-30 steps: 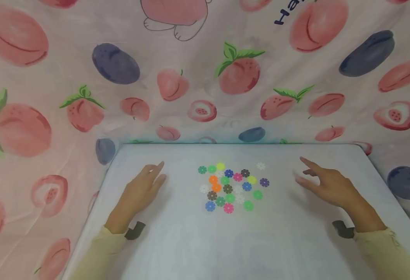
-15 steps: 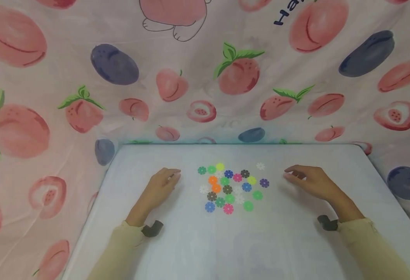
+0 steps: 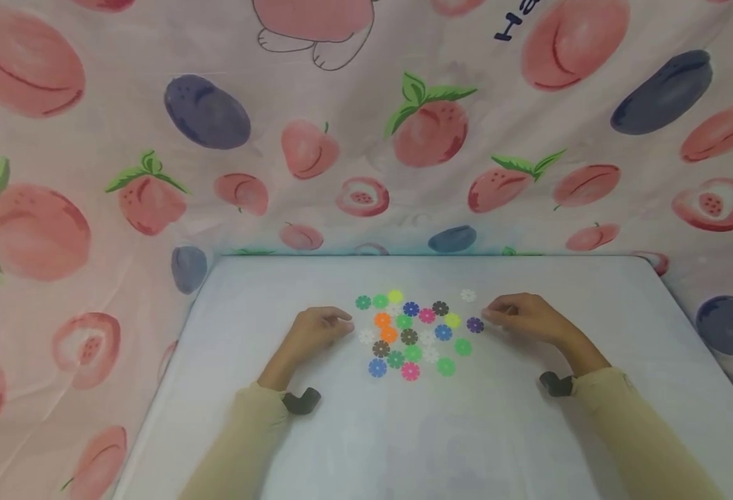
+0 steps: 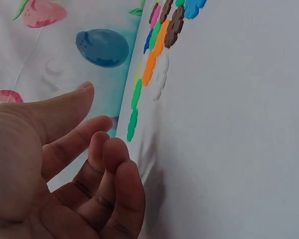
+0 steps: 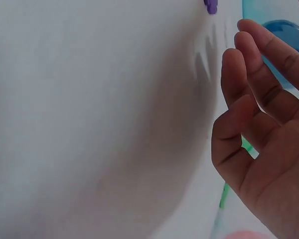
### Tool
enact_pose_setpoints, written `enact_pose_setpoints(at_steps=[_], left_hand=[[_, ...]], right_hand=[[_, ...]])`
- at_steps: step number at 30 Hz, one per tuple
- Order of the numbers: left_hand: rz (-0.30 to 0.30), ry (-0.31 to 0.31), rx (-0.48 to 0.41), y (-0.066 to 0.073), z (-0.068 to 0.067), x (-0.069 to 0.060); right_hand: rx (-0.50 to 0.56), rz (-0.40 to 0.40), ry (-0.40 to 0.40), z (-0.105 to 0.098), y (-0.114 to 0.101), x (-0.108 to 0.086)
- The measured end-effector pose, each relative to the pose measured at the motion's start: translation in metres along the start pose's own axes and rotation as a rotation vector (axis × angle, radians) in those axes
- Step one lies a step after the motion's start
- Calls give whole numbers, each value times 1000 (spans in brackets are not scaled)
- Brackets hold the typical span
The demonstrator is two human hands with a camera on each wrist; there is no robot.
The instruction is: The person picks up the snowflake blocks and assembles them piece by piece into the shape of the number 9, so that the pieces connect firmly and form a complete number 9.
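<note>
The table (image 3: 366,444) is white, with rounded far corners. Small notched discs (image 3: 408,337) lie flat on it in a loose, many-coloured group, near the far edge and about midway between the left and right edges. A purple disc (image 3: 475,324) lies on the side toward the right edge; a pink disc (image 3: 410,371) lies farthest from the far edge.

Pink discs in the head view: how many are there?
2. One pink disc lies between a dark blue disc and a dark brown disc; the other pink disc sits at the near edge, right of a light blue disc. None appears hidden.
</note>
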State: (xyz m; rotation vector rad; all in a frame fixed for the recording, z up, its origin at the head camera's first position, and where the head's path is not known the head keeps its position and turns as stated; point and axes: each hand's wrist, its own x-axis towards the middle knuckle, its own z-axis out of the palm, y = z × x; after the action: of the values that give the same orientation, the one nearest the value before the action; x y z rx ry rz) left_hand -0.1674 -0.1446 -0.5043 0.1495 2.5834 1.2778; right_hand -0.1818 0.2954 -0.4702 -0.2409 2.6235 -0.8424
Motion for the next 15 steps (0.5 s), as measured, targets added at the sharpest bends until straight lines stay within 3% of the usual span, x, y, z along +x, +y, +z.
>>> enact_pose_setpoints(at_steps=[6, 15], left_hand=[[-39, -57, -31, 3, 12, 8], [-64, -45, 79, 14, 21, 11]], right_hand=[[-2, -15, -35, 7, -3, 13], [17, 50, -109, 11, -7, 27]])
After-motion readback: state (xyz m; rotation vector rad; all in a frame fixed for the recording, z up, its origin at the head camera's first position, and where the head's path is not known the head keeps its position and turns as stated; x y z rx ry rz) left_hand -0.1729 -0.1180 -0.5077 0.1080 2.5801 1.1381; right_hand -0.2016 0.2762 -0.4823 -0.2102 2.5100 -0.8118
